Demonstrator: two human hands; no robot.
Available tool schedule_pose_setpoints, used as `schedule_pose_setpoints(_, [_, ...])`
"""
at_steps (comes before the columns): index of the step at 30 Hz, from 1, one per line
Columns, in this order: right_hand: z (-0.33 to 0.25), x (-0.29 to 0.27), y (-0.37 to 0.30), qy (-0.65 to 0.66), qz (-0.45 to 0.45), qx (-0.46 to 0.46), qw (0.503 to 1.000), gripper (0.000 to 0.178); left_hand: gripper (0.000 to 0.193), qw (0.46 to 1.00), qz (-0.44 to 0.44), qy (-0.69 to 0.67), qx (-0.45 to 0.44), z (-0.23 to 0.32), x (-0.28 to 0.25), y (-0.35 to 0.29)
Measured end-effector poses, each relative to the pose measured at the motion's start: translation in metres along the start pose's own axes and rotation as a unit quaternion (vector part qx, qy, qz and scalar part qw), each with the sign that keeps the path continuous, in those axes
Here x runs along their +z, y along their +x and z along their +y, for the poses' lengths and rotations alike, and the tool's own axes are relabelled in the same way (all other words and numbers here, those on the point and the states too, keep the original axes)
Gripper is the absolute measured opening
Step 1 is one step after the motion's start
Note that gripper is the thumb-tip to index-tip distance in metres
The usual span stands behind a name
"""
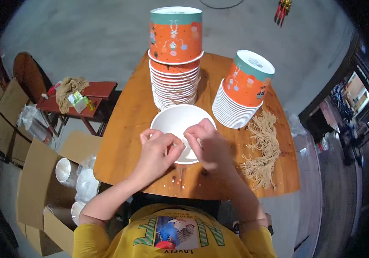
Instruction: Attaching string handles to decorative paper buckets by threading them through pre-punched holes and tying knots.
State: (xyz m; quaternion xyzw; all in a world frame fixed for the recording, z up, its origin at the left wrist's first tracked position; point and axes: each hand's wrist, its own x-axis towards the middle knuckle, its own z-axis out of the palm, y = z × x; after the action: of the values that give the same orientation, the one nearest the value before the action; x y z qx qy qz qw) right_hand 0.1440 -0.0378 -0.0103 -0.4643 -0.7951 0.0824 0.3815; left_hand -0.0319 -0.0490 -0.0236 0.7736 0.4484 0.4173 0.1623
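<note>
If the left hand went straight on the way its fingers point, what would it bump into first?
Probably the right hand, just across a narrow gap over the white tub. Depth is unclear from one view, so the left hand might pass slightly above or below it.

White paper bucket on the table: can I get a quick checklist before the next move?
1. White paper bucket open toward the camera: ok.
2. Left hand and right hand both at the bucket's opening: ok.
3. What the fingertips hold: cannot tell; too small, and the right hand is blurred.
4. Table's front edge free of loose bits: not ok, several lie scattered.
5. Tan string bundle on the tabletop: ok.
6. Right bucket stack truly upright: cannot tell; fisheye bends edges.
</note>
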Motion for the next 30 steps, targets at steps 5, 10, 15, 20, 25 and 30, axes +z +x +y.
schedule_pose_setpoints(5, [0.009, 0.009, 0.003, -0.029, 0.062, 0.036, 0.997, 0.006, 0.016, 0.999, -0.015, 0.016, 0.029, 0.004, 0.001, -0.001])
schedule_pose_setpoints(10, [0.014, 0.004, 0.018, -0.009, 0.103, 0.026, 0.994, 0.004, 0.019, 0.992, -0.097, -0.030, 0.080, -0.004, -0.012, -0.001])
schedule_pose_setpoints(15, [0.013, 0.013, 0.016, -0.017, 0.113, 0.026, 0.993, 0.003, 0.036, 0.988, -0.069, 0.016, 0.135, -0.002, -0.017, -0.016])
schedule_pose_setpoints(20, [0.017, 0.013, 0.017, -0.027, 0.123, -0.004, 0.992, 0.002, 0.026, 0.978, -0.059, 0.058, 0.191, -0.004, -0.007, -0.015])
schedule_pose_setpoints(25, [0.021, 0.012, 0.023, -0.043, 0.082, -0.051, 0.994, 0.004, 0.020, 0.969, -0.089, 0.037, 0.226, -0.010, -0.009, -0.006])
schedule_pose_setpoints(30, [0.026, 0.011, 0.021, -0.066, 0.040, -0.038, 0.996, 0.006, 0.017, 0.931, -0.204, 0.121, 0.277, -0.014, -0.038, 0.007])
